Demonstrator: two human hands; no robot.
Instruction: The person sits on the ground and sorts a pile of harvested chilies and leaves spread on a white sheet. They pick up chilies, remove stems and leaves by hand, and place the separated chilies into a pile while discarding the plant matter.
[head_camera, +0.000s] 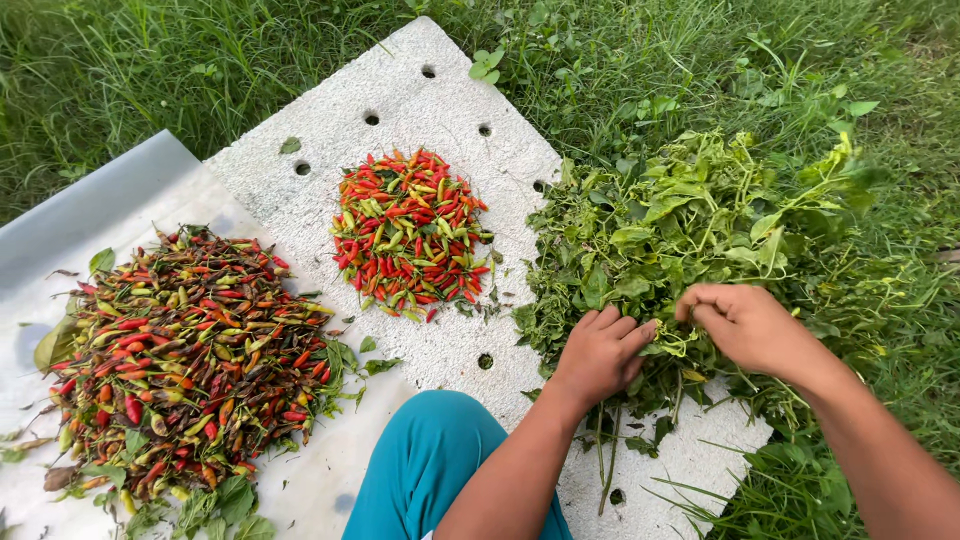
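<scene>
Gripping soft, light leafy stems (690, 225), left hand (600, 352) closes loosely while right hand (745, 325) pinches a sprig, best held at the stalk.

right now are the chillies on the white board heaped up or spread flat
Spread flat: the smaller chilli pile lies in a thin round patch on the white board, mostly one layer.
</scene>
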